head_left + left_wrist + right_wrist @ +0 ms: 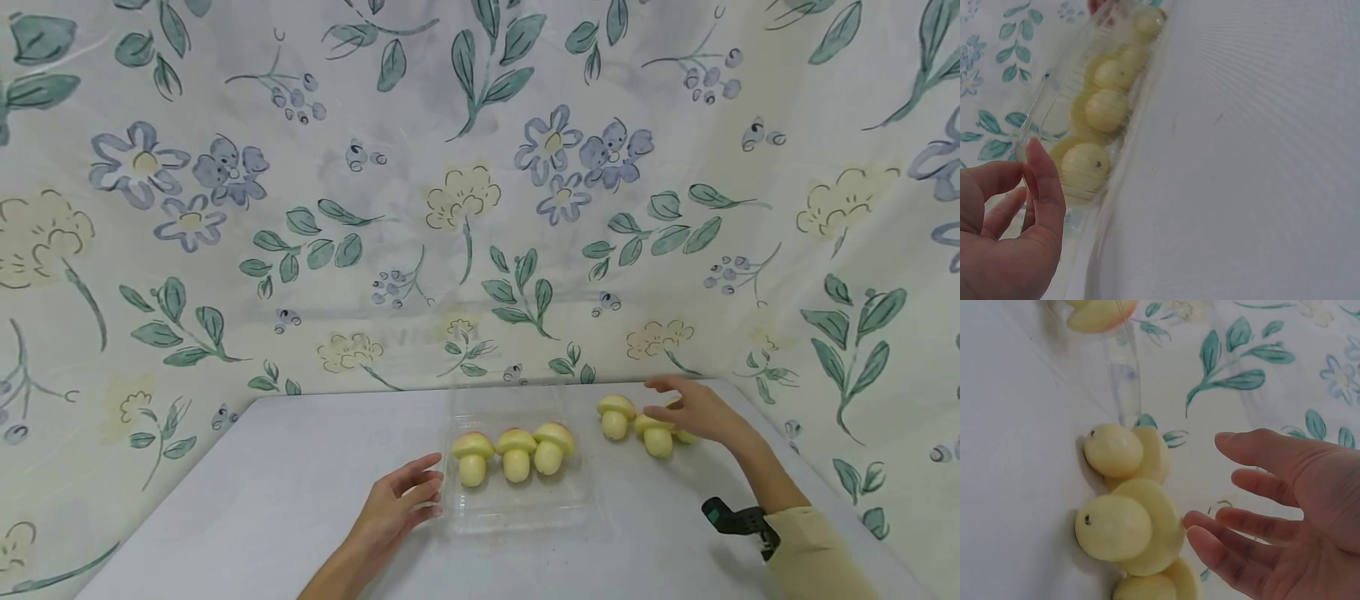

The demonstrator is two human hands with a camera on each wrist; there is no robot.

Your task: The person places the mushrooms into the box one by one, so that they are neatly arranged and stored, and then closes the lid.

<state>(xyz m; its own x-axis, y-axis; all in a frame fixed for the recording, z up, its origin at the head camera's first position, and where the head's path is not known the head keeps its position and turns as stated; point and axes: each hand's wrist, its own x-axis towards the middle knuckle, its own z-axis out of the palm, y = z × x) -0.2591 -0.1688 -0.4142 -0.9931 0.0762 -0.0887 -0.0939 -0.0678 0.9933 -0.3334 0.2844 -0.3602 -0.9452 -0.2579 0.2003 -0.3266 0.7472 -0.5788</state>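
Note:
My left hand (397, 504) is beside the left edge of a clear plastic box (517, 512), fingers loosely bent. In the left wrist view, its fingertips (1038, 165) overlap the box's edge; whether they touch is unclear. Three yellow mushroom-shaped pieces (516, 454), with reddish tints on their caps, stand in a row inside the box. To its right are more such pieces: one at the left (615, 417), a middle one (658, 437) and a third partly hidden. Above these hovers my right hand (693, 408), fingers apart and holding nothing. The right wrist view shows the middle piece (1116, 526) close to its fingertips.
The box's transparent raised lid (510, 404) is at the back of the white table (322, 450). Behind the table hangs a floral cloth (405, 317). A dark strap with a device (738, 521) is on the right wrist, below a pale yellow sleeve (810, 554).

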